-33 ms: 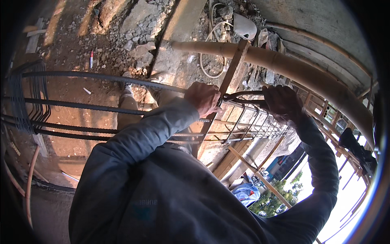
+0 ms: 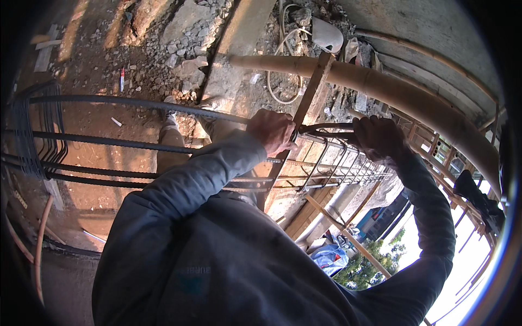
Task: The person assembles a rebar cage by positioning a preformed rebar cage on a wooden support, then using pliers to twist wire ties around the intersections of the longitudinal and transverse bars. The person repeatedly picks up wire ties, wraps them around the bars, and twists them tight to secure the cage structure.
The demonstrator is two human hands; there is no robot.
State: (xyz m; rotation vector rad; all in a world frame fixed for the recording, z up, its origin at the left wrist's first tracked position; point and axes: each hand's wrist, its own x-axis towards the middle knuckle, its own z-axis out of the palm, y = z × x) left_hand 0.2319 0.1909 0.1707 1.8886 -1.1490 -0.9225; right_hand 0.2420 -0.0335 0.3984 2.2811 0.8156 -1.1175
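A cage of ribbed steel reinforcing bars runs from left to right before me, crossed by an upright wooden batten. My left hand is closed around the top bar, close against the batten. In my right hand are the handles of dark metal pincers, gripped with fingers wrapped round. The pincers' jaws meet the bar where it crosses the batten, just right of my left fingertips; any wire between them is too small to make out. Square steel stirrups ring the bars farther right.
A bunch of stirrups hangs on the bars at the left. Beyond the cage, a thick bamboo pole slants across. Rubble, a pale hose and a white rounded object lie on the ground. Bamboo scaffolding stands at the right.
My right hand and the pincers' handles have shifted very slightly down and to the right. The left hand keeps its place.
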